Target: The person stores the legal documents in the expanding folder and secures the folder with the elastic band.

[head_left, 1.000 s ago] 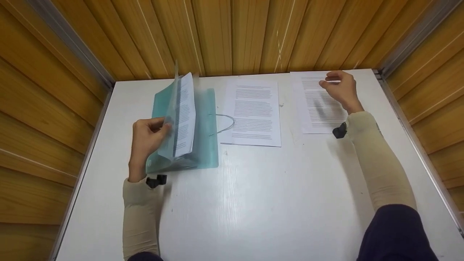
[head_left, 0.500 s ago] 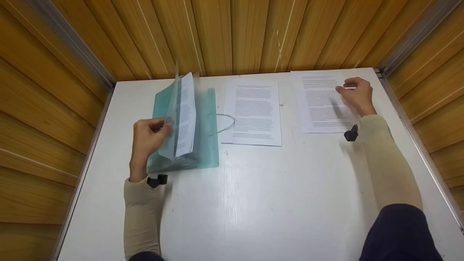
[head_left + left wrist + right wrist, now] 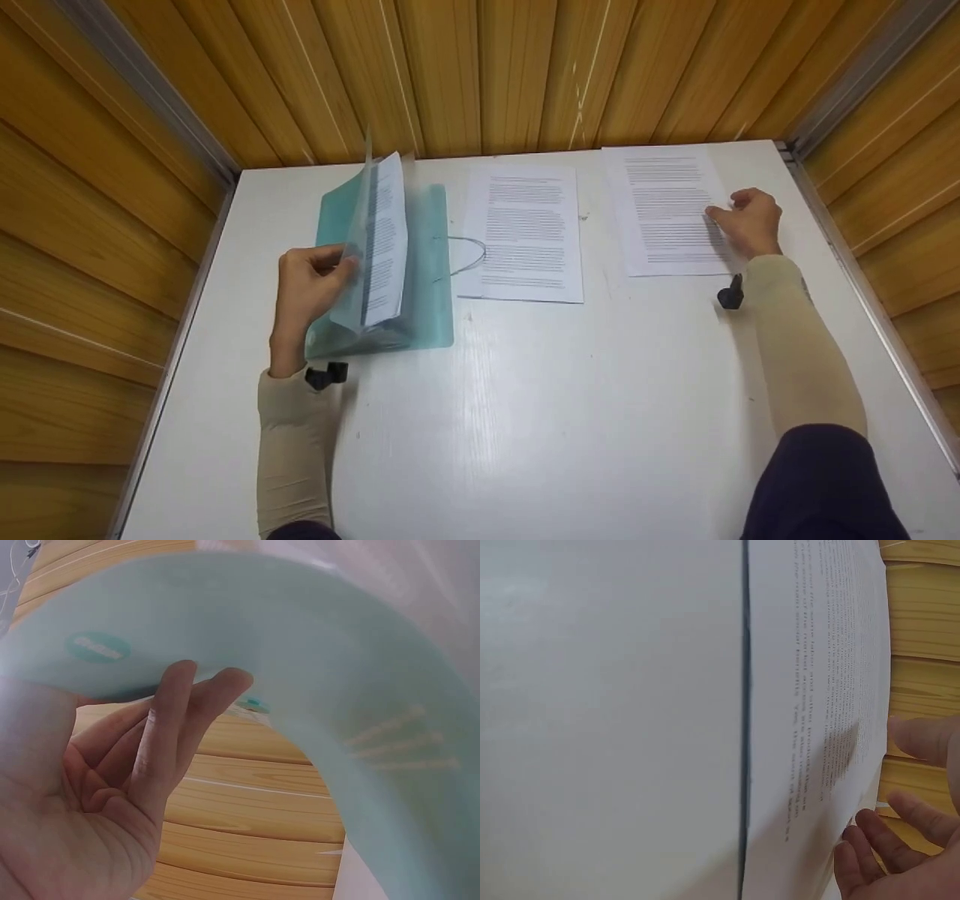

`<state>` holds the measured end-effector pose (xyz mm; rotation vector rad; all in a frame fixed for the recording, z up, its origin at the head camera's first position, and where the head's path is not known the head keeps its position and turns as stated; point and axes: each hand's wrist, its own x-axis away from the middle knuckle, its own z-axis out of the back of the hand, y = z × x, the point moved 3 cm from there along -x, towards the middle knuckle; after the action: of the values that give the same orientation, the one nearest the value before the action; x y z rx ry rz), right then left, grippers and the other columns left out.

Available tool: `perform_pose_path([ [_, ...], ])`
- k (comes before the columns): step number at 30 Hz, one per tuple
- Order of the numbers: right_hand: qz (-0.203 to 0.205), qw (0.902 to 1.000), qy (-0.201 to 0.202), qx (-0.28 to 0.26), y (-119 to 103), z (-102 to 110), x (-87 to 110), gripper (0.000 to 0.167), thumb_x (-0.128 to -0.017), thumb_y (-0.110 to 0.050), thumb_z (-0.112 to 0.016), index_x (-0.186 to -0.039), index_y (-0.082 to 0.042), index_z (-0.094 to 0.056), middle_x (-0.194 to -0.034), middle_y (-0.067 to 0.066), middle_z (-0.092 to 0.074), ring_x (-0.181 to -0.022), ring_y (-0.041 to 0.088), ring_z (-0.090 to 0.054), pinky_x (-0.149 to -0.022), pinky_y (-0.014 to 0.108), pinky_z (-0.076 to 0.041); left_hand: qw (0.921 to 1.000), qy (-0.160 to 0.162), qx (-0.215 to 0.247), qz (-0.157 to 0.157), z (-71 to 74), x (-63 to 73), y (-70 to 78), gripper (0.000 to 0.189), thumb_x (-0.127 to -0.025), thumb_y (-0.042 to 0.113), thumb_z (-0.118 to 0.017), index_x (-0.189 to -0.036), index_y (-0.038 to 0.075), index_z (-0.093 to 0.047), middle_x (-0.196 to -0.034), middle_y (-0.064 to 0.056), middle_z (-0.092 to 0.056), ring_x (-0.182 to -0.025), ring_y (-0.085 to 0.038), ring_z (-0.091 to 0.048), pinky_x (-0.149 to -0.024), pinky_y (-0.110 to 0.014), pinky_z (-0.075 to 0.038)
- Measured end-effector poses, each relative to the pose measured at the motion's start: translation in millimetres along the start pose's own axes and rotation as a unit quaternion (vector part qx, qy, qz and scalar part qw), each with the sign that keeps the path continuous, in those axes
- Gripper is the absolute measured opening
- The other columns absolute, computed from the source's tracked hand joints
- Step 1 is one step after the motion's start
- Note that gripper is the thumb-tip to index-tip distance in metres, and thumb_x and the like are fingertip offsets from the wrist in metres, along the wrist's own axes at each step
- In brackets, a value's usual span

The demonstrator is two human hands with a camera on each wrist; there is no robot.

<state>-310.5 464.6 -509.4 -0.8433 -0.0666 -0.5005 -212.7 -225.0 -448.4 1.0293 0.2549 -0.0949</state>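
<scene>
Toward the left of the table, in the head view, a teal plastic folder (image 3: pixel 429 315) lies spread with its translucent cover raised. Printed sheets (image 3: pixel 386 240) stand up inside it. My left hand (image 3: pixel 311 281) pinches the raised cover at its left side; the left wrist view has the fingers (image 3: pixel 169 727) against the translucent plastic. At the right, a printed paper stack (image 3: pixel 667 217) lies flat. Over its right edge is my right hand (image 3: pixel 754 221), fingers bent loosely and thumb apart from them. In the right wrist view some fingertips (image 3: pixel 851 840) come up to the paper's edge.
A second printed stack (image 3: pixel 529 232) lies between the folder and the right-hand paper. Thin curved metal prongs (image 3: pixel 476 244) reach from the folder over its left margin. Wood-patterned walls (image 3: pixel 510 75) border the white table (image 3: pixel 525 405) at the back and sides.
My right hand has moved right and then nearer to me, from above the paper to its right edge. The left hand keeps the cover raised in nearly the same place.
</scene>
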Motion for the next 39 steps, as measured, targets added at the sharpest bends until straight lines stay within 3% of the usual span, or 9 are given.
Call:
perform_pose_path([
  [6,0.011,0.9997,0.008,0.02,4.3,-2.2,-1.9,0.073,-0.101,-0.029,-0.069,-0.158,0.005,-0.04,-0.16,0.029,-0.042,-0.14,0.042,-0.042,-0.121,0.054,-0.037,1.0,0.004,-0.001,0.002,-0.1,-0.4,-1.7,0.024,-0.093,0.003,-0.072,-0.114,-0.004,-0.08,-0.106,-0.022,-0.08,-0.087,-0.034,-0.078,-0.067,-0.012,-0.053],
  [11,0.028,0.9983,0.015,0.048,-1.3,-3.9,-1.3,0.067,-0.1,-0.018,-0.069,-0.154,0.011,-0.042,-0.156,0.033,-0.045,-0.139,0.045,-0.043,-0.12,0.057,-0.037,1.0,0.001,0.0,0.002,-0.1,-0.5,-2.2,0.023,-0.093,0.003,-0.073,-0.113,-0.004,-0.081,-0.104,-0.021,-0.081,-0.083,-0.023,-0.077,-0.066,-0.013,-0.054],
  [15,0.019,0.9983,0.015,0.053,-7.6,-4.8,-1.3,0.067,-0.099,-0.013,-0.069,-0.155,0.012,-0.041,-0.156,0.035,-0.042,-0.139,0.045,-0.042,-0.119,0.058,-0.037,1.0,0.001,0.0,0.002,0.9,-0.2,-1.5,0.023,-0.093,0.004,-0.074,-0.113,-0.002,-0.082,-0.104,-0.02,-0.081,-0.081,-0.017,-0.074,-0.068,-0.012,-0.053],
  [23,-0.004,0.9983,0.018,0.056,-13.3,-4.3,-1.4,0.071,-0.099,-0.01,-0.068,-0.159,0.01,-0.036,-0.16,0.035,-0.038,-0.143,0.047,-0.039,-0.122,0.063,-0.034,1.0,-0.001,0.004,0.003,0.8,-0.1,-0.7,0.024,-0.093,0.003,-0.073,-0.115,-0.003,-0.081,-0.108,-0.021,-0.08,-0.088,-0.031,-0.077,-0.07,-0.011,-0.053],
  [26,-0.01,0.9984,0.011,0.054,-12.6,-4.2,-0.8,0.072,-0.1,-0.01,-0.068,-0.161,0.009,-0.033,-0.163,0.035,-0.035,-0.144,0.047,-0.04,-0.123,0.063,-0.034,1.0,-0.001,0.0,0.003,0.1,-0.2,-1.3,0.024,-0.093,0.003,-0.074,-0.115,-0.003,-0.081,-0.107,-0.02,-0.08,-0.086,-0.028,-0.076,-0.069,-0.012,-0.053],
  [34,-0.015,0.9983,-0.001,0.057,-8.7,-3.5,-2.9,0.074,-0.101,-0.013,-0.068,-0.161,0.009,-0.031,-0.163,0.037,-0.029,-0.144,0.047,-0.034,-0.124,0.061,-0.032,1.0,-0.001,0.002,-0.001,-0.9,-0.2,-2.1,0.022,-0.093,0.002,-0.074,-0.112,-0.002,-0.082,-0.104,-0.02,-0.081,-0.078,-0.002,-0.071,-0.068,-0.014,-0.053],
  [39,-0.016,0.9984,-0.004,0.055,-6.4,-3.5,-5.2,0.075,-0.1,-0.013,-0.069,-0.161,0.009,-0.031,-0.163,0.037,-0.03,-0.143,0.047,-0.035,-0.124,0.061,-0.032,1.0,-0.005,0.005,0.005,-1.1,-0.6,-0.9,0.021,-0.093,0.003,-0.073,-0.111,0.001,-0.083,-0.103,-0.018,-0.081,-0.08,-0.008,-0.073,-0.067,-0.016,-0.053],
])
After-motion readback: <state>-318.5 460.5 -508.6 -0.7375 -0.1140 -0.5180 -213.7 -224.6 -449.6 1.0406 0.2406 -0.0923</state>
